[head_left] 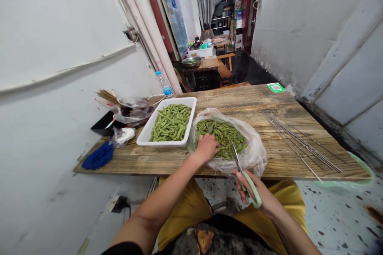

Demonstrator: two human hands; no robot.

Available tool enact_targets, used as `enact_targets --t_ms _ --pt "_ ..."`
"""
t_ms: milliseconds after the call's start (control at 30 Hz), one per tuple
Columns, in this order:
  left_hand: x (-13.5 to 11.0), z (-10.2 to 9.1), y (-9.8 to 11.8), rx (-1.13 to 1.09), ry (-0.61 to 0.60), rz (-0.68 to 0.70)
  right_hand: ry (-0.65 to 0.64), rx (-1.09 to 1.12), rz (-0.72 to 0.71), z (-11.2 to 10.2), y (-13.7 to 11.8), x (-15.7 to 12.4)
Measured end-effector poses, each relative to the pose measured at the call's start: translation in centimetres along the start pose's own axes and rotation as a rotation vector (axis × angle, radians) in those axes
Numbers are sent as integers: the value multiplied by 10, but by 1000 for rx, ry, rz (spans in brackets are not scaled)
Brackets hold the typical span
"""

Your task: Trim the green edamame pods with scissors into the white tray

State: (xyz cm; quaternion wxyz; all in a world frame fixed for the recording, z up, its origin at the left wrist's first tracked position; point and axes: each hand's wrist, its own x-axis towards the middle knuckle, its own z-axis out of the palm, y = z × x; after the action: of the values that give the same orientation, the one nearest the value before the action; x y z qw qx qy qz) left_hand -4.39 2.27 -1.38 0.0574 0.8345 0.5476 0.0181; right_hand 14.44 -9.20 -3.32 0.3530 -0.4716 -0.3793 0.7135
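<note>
Left hand (207, 148) is reaching into the plastic bag (256, 148), touching green pods (235, 133); can't tell if it's gripping any, fingertips are hidden. Right hand (265, 193) is gripping scissors (237, 160) by the handles, blades pointing over the pods, probably keeping the tips near the left hand. Bag is sitting at the table's (299, 105) near edge, mouth spread, likely for easy reach. White tray (161, 143) is standing just beside it, holding more pods, seemingly handy for the left hand. Skewers (308, 147) are lying off right, seemingly out of the way.
</note>
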Motion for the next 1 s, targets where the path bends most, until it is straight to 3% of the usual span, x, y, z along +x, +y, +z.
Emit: enact_targets --t_ms 167,300,433,600,1000 --pt "4 -5 7 -252 30 -83 44 -18 15 -5 3 2" --pt "0 -9 7 -601 16 -195 13 -26 36 -6 4 2" --pt "-6 -11 7 -796 32 -230 -14 9 56 -4 3 2" --pt "-10 -9 9 -908 -18 -181 -61 -34 28 -4 4 4" --pt "-12 -1 16 -910 -44 -168 -11 -102 -10 -5 6 10"
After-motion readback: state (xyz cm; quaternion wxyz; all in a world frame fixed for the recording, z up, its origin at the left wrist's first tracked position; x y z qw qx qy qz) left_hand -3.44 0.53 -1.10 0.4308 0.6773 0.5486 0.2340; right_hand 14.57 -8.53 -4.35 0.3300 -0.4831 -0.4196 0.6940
